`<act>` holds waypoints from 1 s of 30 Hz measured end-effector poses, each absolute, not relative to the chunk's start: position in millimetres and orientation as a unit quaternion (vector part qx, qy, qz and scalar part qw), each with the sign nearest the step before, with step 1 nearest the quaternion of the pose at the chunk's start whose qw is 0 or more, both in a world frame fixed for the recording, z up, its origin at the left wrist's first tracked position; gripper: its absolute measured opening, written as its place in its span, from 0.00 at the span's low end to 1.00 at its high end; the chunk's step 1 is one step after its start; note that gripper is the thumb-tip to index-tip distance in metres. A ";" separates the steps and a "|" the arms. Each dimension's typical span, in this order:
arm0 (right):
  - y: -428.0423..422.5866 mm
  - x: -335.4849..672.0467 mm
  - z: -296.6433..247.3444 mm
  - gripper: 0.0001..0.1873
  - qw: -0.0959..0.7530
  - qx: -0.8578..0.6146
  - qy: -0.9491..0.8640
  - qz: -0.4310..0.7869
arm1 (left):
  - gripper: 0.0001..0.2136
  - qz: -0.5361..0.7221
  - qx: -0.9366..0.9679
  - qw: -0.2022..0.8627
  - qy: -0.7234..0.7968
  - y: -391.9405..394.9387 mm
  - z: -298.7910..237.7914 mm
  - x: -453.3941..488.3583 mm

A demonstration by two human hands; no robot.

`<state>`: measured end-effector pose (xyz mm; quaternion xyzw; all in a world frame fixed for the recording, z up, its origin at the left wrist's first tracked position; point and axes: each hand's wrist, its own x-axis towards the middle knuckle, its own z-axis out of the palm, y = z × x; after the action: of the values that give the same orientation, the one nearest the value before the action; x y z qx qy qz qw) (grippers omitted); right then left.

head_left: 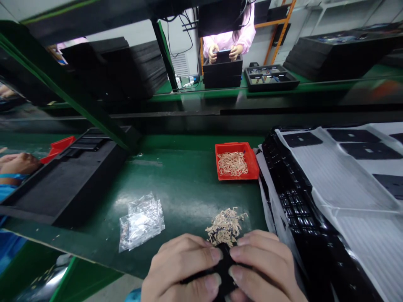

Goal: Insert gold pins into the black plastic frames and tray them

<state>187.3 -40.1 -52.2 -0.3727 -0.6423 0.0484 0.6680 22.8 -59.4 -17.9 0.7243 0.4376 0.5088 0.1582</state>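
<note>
Black part (224,268), small and dark, sits at the bottom of the view, between the wearer's two bare hands, near the front of a green tabletop (185,193). The left hand (182,268) grips it from the left and the right hand (264,266) from the right, digits pressed onto its upper face and nearly meeting at the middle. Only a narrow strip of it shows between the fingertips; the rest is covered by the hands, so its full shape cannot be told.

Just beyond the grip lies a loose heap of small beige pieces (226,226). Farther back, a red bin (252,161) holds more of them. Clear plastic bags (143,220) lie to the left; on the right are black trays (299,209) topped with a whitish translucent sheet (343,188).
</note>
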 end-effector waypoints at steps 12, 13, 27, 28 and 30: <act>-39.9 199.0 -54.2 0.14 0.614 -0.314 -0.722 0.058 | 0.13 0.533 0.752 0.181 0.342 -53.5 -19.8 25.5; -39.9 198.3 -55.4 0.14 0.611 -0.312 -0.725 0.061 | 0.14 0.532 0.754 0.180 0.340 -52.2 -18.5 24.5; -37.5 190.0 -69.2 0.15 0.629 -0.296 -0.719 0.005 | 0.14 0.504 0.767 0.132 0.376 -56.1 -21.2 19.0; -39.4 188.0 -70.7 0.15 0.636 -0.300 -0.711 0.003 | 0.14 0.511 0.762 0.136 0.372 -55.7 -20.6 20.0; -42.9 184.5 -71.2 0.15 0.647 -0.326 -0.690 0.006 | 0.14 0.522 0.752 0.150 0.373 -55.1 -19.2 22.7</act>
<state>184.5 -42.9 -71.2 -0.3260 -0.6897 0.0063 0.6465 22.7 -55.1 -19.2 0.7522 0.3731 0.5222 0.1495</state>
